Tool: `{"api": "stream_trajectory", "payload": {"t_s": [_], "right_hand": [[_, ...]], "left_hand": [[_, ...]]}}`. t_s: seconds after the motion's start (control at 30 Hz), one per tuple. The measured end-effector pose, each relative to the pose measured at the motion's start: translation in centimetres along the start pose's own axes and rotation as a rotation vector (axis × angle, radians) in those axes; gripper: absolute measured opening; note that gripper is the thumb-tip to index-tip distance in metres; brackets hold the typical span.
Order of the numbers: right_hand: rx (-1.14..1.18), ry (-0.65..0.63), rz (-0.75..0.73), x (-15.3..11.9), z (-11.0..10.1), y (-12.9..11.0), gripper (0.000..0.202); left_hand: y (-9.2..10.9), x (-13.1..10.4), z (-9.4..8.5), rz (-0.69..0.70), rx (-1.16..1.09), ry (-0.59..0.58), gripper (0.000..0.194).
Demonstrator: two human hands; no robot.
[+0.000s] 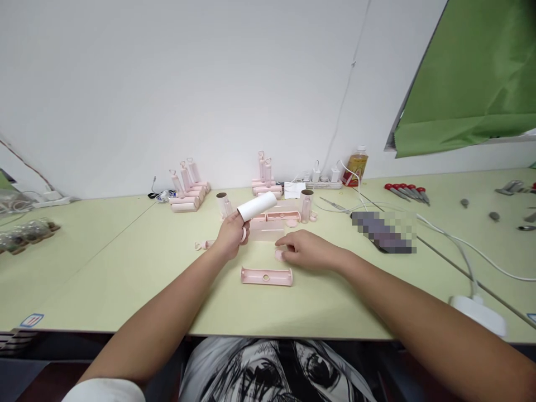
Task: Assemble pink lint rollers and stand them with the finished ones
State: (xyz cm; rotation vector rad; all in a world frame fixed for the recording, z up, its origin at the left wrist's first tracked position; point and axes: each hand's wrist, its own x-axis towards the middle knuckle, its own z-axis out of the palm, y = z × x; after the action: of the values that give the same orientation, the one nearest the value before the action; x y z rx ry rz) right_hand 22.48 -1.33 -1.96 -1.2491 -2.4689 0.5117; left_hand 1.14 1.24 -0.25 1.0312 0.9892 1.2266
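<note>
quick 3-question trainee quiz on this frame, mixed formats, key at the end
1. True or false: the left hand holds the white roll up off the table.
2. Multiple choice: what lies on the table nearest the person, between the two forearms?
A. a red-handled screwdriver
B. a pink bracket with a hole in its middle
C. a bottle of yellow liquid
3. Fill in: the right hand rests on the table with its fingertips at a small pink ____.

Key:
1. True
2. B
3. disc (a round cap; whether the fingers grip it cannot be told)
</note>
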Motion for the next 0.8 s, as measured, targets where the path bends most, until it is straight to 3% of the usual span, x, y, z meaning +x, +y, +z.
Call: {"api": "stream_trajectory", "payload": {"t_s": [0.17, 0.33, 0.67, 0.8], "right_hand": [[0.15, 0.183, -0.235, -0.1, -0.2, -1.7, 0.037], [0.193, 0.119, -0.446, 0.0, 0.4, -3.3, 0.049], [0.17, 0.103, -0.37, 0.9, 0.5, -3.5, 0.045], [0.159, 0.093, -0.284, 1.0, 0.7, -3.2, 0.043]], "left_hand": [[-0.2, -0.3, 0.6, 0.017, 0.005, -0.017, 0.009], [-0.7, -0.5, 1.2, 0.061, 0.095, -0.02, 0.01], [-1.1, -0.9, 2.0, 0.023, 0.067, -0.107, 0.014], [-1.1, -0.6, 1.7, 0.067, 0.121, -0.059, 0.02]]}}
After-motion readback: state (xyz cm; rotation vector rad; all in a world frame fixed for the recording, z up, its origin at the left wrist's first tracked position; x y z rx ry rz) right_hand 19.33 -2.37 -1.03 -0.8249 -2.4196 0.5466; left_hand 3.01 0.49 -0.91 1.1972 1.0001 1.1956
